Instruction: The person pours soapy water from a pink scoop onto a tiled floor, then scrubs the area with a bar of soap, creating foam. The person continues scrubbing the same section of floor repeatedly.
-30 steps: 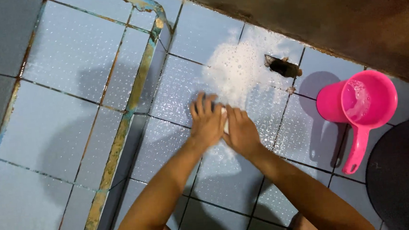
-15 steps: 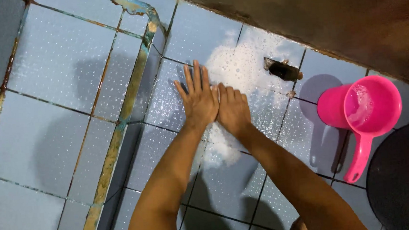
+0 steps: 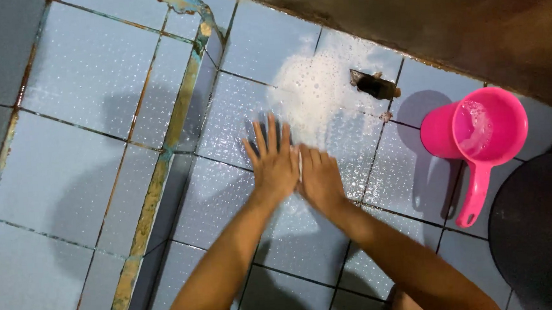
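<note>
My left-hand fingers [image 3: 268, 136] are spread flat, pointing away from me, and my right-hand fingers [image 3: 318, 162] lie close together beside them. Between the 2 palms I press something white [image 3: 299, 163]; only a sliver shows, so I cannot tell whether it is a cloth or a sponge. My left hand [image 3: 273, 168] and right hand [image 3: 319, 181] touch along their inner edges, both bearing down on the wet blue floor tiles [image 3: 80, 90].

Just beyond my fingertips spreads a patch of white foam [image 3: 320, 91], reaching toward a small dark drain opening [image 3: 374, 85] near the wall. To my right stands a pink dipper [image 3: 479, 133], well apart from my hands, with suds inside and its handle pointing toward me. A raised, rusty-edged curb [image 3: 167, 142] runs along my left.

To scrub well, I judge I should keep both palms flat and my weight even, push in long strokes through the foam, follow the grout lines, and mind my balance, since soapy tile looks slippery.
</note>
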